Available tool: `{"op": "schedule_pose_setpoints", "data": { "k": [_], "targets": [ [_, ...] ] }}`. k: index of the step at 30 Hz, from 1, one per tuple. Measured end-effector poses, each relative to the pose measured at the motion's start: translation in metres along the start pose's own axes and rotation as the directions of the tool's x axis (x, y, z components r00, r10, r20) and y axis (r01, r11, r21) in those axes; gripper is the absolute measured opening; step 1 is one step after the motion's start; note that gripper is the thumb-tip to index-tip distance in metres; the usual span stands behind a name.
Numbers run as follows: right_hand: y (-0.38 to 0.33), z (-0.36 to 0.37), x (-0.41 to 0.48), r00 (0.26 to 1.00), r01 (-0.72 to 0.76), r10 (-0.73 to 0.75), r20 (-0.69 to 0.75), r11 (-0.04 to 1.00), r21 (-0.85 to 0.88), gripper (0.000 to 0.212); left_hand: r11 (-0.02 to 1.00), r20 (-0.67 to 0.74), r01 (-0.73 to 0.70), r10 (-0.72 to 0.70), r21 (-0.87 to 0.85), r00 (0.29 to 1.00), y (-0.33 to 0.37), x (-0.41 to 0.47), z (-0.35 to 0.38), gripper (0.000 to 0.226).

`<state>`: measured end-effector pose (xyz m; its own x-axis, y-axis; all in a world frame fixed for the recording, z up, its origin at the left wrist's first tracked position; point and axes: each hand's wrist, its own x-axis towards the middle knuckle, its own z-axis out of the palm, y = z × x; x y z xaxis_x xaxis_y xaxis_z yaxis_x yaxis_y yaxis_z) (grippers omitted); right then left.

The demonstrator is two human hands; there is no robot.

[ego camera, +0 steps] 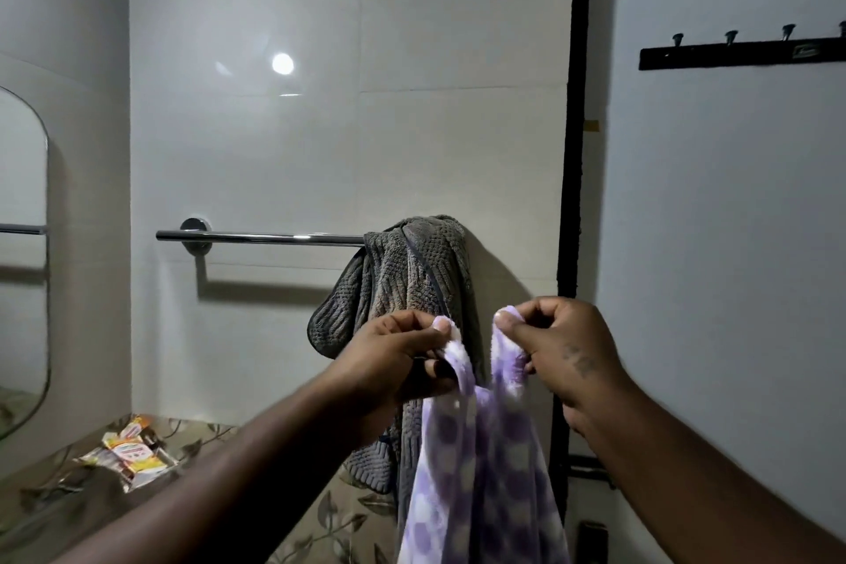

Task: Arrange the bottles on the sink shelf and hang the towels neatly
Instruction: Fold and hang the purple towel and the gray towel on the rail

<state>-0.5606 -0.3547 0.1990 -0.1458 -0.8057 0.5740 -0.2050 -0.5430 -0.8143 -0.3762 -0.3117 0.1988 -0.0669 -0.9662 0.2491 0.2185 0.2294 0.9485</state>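
A purple and white checked towel (480, 467) hangs down from both my hands in front of me. My left hand (393, 357) pinches one top corner and my right hand (558, 343) pinches the other, a small gap between them. Behind the hands a grey textured towel (407, 275) is bunched over the right end of a chrome towel rail (261, 237) on the white tiled wall. No bottles are in view.
A black hook rack (741, 53) with several pegs is mounted high on the right wall. A dark vertical strip (572, 151) divides the two walls. A mirror (23, 252) is at far left. Small packets (130, 456) lie on the leaf-patterned counter (338, 522) below.
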Motion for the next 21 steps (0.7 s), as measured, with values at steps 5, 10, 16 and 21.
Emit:
{"op": "schedule_pose_setpoints", "data": {
  "k": [5,10,16,21],
  "targets": [
    [-0.017,0.014,-0.008,0.99,0.093,-0.076,0.12,0.986,-0.139,0.016,0.998,0.01,0.03,-0.029,-0.063,1.0,-0.011,-0.001,0.016,0.014],
    [-0.022,0.007,-0.013,0.965,0.171,-0.117,0.235,0.959,-0.224,0.009,0.998,-0.071,0.038,-0.041,-0.043,0.997,-0.014,0.0,0.014,0.017],
    [-0.029,0.006,-0.023,0.935,0.314,-0.177,0.306,0.815,-0.487,0.014,0.996,-0.07,0.077,-0.079,-0.034,0.994,-0.018,0.001,0.012,0.016],
    [-0.018,0.009,-0.032,0.916,0.377,-0.193,0.352,0.713,-0.592,0.023,0.991,-0.037,0.123,-0.126,-0.055,0.991,-0.026,0.003,0.009,0.032]
  ]
}}
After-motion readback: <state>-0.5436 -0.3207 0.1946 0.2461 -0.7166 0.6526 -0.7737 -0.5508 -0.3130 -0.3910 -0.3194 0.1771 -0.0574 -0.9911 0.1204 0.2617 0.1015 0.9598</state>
